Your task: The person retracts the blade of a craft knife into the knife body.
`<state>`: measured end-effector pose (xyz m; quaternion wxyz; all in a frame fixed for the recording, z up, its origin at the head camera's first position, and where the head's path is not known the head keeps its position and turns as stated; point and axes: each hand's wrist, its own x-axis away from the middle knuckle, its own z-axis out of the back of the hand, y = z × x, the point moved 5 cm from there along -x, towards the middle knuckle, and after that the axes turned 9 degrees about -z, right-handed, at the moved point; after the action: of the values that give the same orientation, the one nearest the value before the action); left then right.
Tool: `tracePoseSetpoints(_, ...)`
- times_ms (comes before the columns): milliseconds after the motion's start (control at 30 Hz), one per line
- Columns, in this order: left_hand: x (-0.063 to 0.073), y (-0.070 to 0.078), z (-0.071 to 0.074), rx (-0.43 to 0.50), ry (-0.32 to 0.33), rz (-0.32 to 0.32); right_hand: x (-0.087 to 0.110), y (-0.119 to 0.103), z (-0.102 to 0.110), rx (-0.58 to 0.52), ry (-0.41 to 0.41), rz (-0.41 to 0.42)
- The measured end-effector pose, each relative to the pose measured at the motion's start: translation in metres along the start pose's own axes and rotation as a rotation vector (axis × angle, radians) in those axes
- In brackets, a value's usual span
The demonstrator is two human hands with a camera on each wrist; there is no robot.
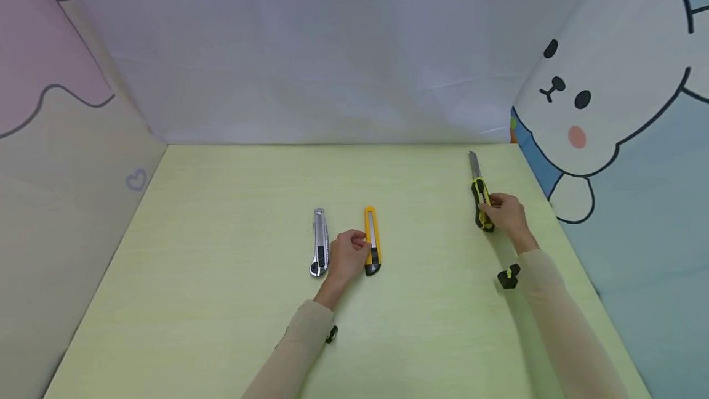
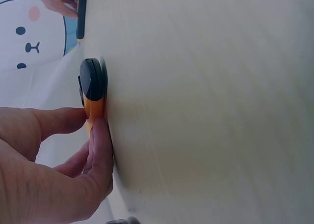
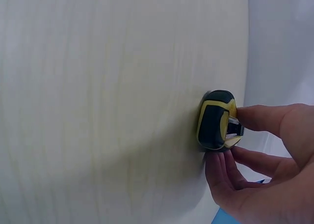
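Near the middle of the table my left hand (image 1: 349, 254) pinches a yellow utility knife (image 1: 372, 226) with a black end cap. The left wrist view shows thumb and fingers on either side of its orange-yellow body (image 2: 94, 108). A silver utility knife (image 1: 319, 242) lies just left of that hand, apart from it. Far to the right, my right hand (image 1: 506, 211) grips a black-and-yellow utility knife (image 1: 480, 202) by its handle, with the blade extended toward the back wall. In the right wrist view the end of this knife (image 3: 216, 121) sits between thumb and fingers, close to the tabletop.
The pale yellow-green table (image 1: 221, 313) meets a white cloth wall (image 1: 332, 54) at the back. Printed panels stand on both sides, the right one with a cartoon face (image 1: 604, 103). Small black wrist devices (image 1: 508, 276) are worn at the sleeves.
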<state>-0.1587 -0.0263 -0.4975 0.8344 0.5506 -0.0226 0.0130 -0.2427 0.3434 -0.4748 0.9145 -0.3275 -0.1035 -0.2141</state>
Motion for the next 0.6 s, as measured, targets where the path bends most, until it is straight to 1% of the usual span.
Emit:
tracePoseSetpoints(133, -0.0004, -0.0016, 0.0005, -0.002, 0.006, -0.001, -0.0011, -0.0042, -0.0008, 0.02, -0.011, 0.0)
tracePoseSetpoints(267, -0.0001, -0.0019, 0.0012, 0.006, 0.011, 0.0, -0.0011, -0.0074, -0.002, 0.023, 0.01, -0.006)
tracePoseSetpoints(367, 0.0, -0.0021, 0.0015, 0.016, 0.012, 0.005, -0.0008, -0.0072, -0.002, 0.006, 0.018, -0.021)
tracePoseSetpoints(600, -0.0004, -0.0024, 0.0008, 0.026, 0.013, -0.004, -0.0001, -0.0041, -0.0015, -0.05, -0.02, -0.054)
